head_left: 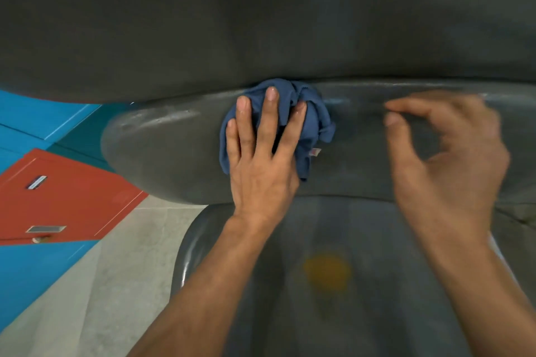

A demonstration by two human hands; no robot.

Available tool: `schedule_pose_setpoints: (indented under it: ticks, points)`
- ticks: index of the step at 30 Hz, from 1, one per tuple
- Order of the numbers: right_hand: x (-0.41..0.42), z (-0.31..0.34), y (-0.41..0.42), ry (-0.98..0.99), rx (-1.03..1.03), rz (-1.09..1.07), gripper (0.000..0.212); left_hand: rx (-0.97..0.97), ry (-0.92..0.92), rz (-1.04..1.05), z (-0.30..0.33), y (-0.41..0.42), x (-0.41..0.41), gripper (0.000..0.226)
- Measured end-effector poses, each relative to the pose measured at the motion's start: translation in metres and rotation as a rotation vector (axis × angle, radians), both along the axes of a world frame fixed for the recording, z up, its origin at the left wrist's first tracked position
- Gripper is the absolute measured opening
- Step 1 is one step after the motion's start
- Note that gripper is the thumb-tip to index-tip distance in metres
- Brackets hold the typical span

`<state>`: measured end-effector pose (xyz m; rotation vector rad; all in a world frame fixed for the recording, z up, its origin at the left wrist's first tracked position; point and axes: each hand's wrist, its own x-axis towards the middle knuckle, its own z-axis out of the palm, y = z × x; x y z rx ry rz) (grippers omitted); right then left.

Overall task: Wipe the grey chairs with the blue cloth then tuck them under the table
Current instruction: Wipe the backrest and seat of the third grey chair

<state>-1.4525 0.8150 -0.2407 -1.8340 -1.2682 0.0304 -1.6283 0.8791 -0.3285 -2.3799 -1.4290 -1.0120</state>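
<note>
Left hand [261,159] presses flat on the bunched blue cloth [311,119], fingers straight and spread, pinning it against the grey chair [162,148] backrest at frame centre. Right hand [446,159] at 3 o'clock of the cloth, blurred, fingers loosely curled, holding nothing, apart from the cloth. Yellowish spot [327,272] on the seat at 6 o'clock. Red cabinet [63,197] at 9 o'clock.

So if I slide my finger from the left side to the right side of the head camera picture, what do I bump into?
Red cabinet door → left hand pressing the crumpled blue cloth on the grey plastic chair → blurry right hand, fingers loosely curled, holding nothing.
</note>
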Motion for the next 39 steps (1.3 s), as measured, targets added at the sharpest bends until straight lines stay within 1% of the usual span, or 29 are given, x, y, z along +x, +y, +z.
schedule_pose_setpoints:
  ticks: [2, 4, 5, 7, 10, 12, 15, 18, 21, 23, 26, 29, 31, 32, 35, 37, 39]
  points:
    - [0.013, -0.009, -0.006, -0.053, 0.002, -0.03, 0.02, 0.03, 0.045, -0.05, 0.001, 0.005, -0.02, 0.049]
    - [0.023, -0.018, -0.008, -0.082, -0.003, -0.038, 0.026, 0.036, 0.042, -0.064, 0.005, 0.009, -0.045, 0.033]
    - [0.025, -0.022, -0.007, -0.104, 0.002, -0.04, 0.029, 0.037, 0.041, -0.047, 0.007, 0.009, -0.058, 0.032]
    - [0.024, -0.026, -0.006, -0.149, 0.015, -0.054, 0.033, 0.03, 0.069, 0.024, 0.007, 0.008, -0.089, 0.032]
    - [0.014, -0.03, -0.007, -0.168, -0.013, -0.092, 0.045, -0.028, 0.055, 0.152, 0.008, 0.001, -0.112, 0.042]
    - [0.01, -0.034, -0.008, -0.183, -0.041, -0.095, 0.053, -0.024, -0.014, 0.147, 0.014, -0.003, -0.098, 0.04]
    - [0.009, -0.039, -0.008, -0.206, -0.084, -0.087, 0.064, -0.026, -0.089, 0.044, 0.019, -0.004, -0.048, 0.046]
    - [0.011, -0.043, -0.01, -0.235, -0.149, -0.078, 0.073, -0.014, -0.085, -0.045, 0.018, -0.007, 0.013, 0.051]
    - [0.022, -0.049, -0.011, -0.304, -0.162, -0.047, 0.074, 0.035, -0.019, -0.142, 0.018, -0.011, 0.055, 0.066]
    - [0.029, -0.053, -0.013, -0.345, -0.157, -0.049, 0.075, 0.065, 0.049, -0.194, 0.02, -0.006, 0.053, 0.067]
    - [0.03, -0.056, -0.013, -0.348, -0.145, -0.058, 0.074, 0.085, 0.182, -0.222, 0.024, 0.008, 0.008, 0.057]
    - [0.027, -0.057, -0.01, -0.306, -0.153, -0.06, 0.07, 0.036, 0.284, -0.058, 0.031, 0.01, -0.061, 0.047]
    - [0.022, -0.055, -0.008, -0.269, -0.149, -0.082, 0.07, -0.016, 0.271, 0.067, 0.036, 0.004, -0.098, 0.044]
    - [0.019, -0.053, -0.006, -0.253, -0.147, -0.095, 0.071, -0.045, 0.253, 0.107, 0.038, 0.001, -0.107, 0.046]
    - [0.012, -0.05, -0.001, -0.247, -0.155, -0.137, 0.077, -0.099, 0.165, 0.115, 0.038, -0.003, -0.09, 0.06]
    - [0.007, -0.051, 0.002, -0.25, -0.16, -0.156, 0.082, -0.08, 0.155, 0.014, 0.036, -0.004, -0.054, 0.064]
    - [0.004, -0.055, 0.005, -0.251, -0.158, -0.175, 0.086, 0.02, 0.225, -0.142, 0.031, 0.0, -0.017, 0.066]
